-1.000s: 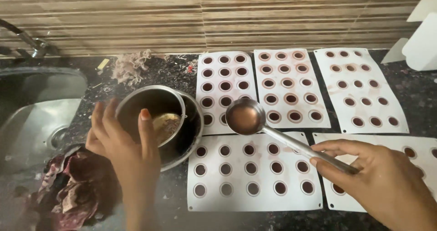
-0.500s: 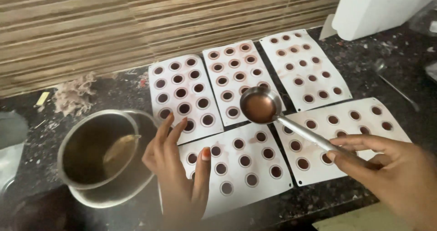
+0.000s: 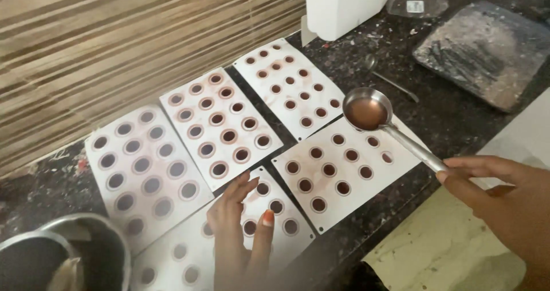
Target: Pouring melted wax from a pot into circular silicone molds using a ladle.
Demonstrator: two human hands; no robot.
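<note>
Above mould edge [image 3: 344,170]: ladle [image 3: 366,110] (brown-filled), right hand [image 3: 504,199].

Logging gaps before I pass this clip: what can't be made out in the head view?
- Pot: cut off by the bottom and left edges; its contents are dark and unclear.
- Near mould: the left hand covers several cavities.
- Right hand: runs off the right edge; the ladle handle end is hidden in its grip.
- Dark tray: blurred, contents unreadable.
- White box: cropped by the top edge.
</note>
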